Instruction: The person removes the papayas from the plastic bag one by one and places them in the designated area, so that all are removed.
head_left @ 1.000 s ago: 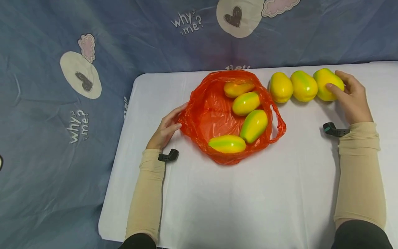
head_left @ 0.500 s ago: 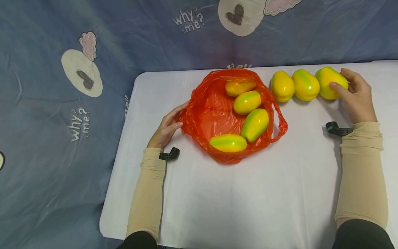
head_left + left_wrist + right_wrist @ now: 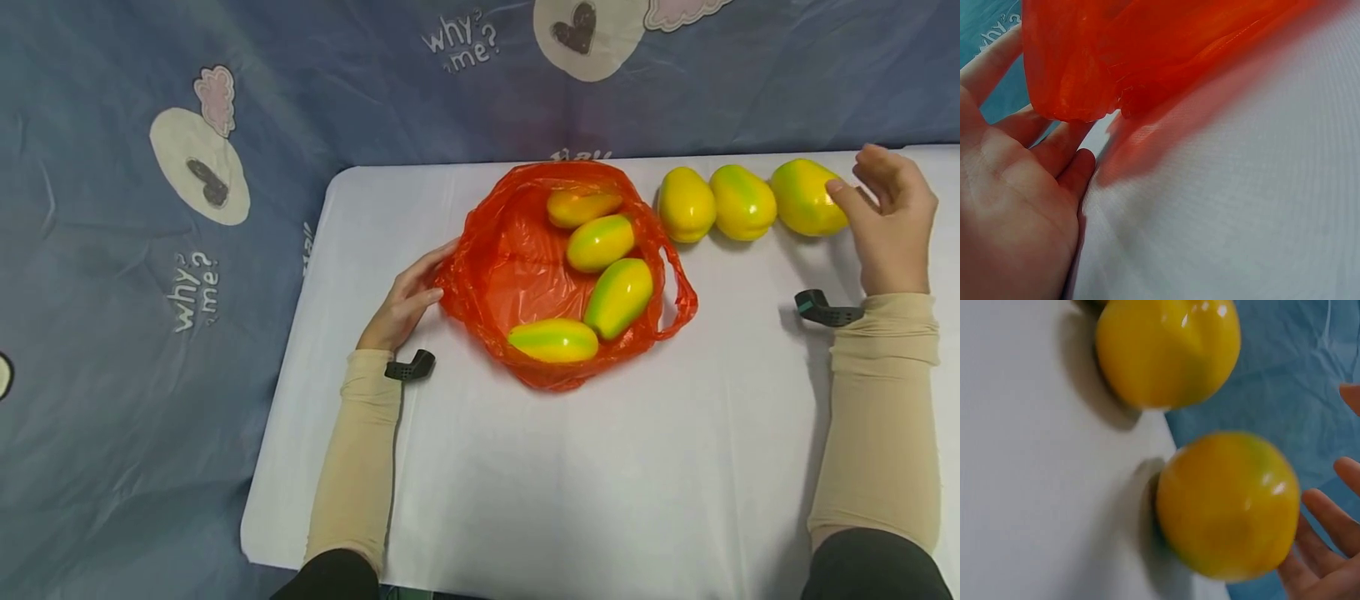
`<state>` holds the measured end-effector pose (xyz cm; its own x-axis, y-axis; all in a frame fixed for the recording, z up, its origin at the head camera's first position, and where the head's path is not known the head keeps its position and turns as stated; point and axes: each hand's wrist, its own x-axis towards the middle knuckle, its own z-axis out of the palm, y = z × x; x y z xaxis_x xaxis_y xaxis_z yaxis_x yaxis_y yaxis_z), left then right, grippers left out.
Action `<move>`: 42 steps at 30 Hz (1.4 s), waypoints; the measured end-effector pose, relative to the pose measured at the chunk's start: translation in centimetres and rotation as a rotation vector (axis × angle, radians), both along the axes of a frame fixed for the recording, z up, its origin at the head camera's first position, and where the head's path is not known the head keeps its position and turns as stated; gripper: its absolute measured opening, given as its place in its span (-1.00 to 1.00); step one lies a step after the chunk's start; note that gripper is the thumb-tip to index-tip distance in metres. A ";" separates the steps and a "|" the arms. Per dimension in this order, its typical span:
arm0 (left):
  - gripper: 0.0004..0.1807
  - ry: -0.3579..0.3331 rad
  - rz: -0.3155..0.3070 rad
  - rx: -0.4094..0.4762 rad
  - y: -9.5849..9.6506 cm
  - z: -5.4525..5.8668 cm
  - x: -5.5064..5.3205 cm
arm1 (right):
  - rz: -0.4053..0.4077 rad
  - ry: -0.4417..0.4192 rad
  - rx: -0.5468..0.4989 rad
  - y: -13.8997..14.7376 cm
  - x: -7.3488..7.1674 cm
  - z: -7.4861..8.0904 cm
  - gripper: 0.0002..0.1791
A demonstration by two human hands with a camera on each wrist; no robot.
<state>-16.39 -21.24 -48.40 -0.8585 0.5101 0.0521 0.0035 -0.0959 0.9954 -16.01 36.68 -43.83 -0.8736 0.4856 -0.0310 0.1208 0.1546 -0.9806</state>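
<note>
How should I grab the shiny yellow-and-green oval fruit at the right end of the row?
Probably around the wide, rounded middle of that end fruit, coming from the right. The right hand is on that side, while another glossy yellow-green oval fruit sits close on the left. The smooth, bulging sides look slippery, so wrapping should beat pinching.

The bag (image 3: 480, 283), mid-frame, is crinkled plastic (faintly see-through); the fruits (image 3: 744, 202), upper right, look smooth, glossy; the backdrop (image 3: 90, 100), upper left, creased cloth.
</note>
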 end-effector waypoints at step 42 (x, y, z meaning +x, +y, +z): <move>-0.29 -0.024 -0.013 0.030 -0.2 0.1 -0.1 | 0.584 0.347 0.023 -10.7 2.3 6.4 -0.47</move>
<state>-16.47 -21.48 -48.30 -0.8531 0.5196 0.0465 -0.0222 -0.1252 0.9919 -13.76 25.95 -37.41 -0.9502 -0.0715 0.3032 -0.3100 0.1200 -0.9431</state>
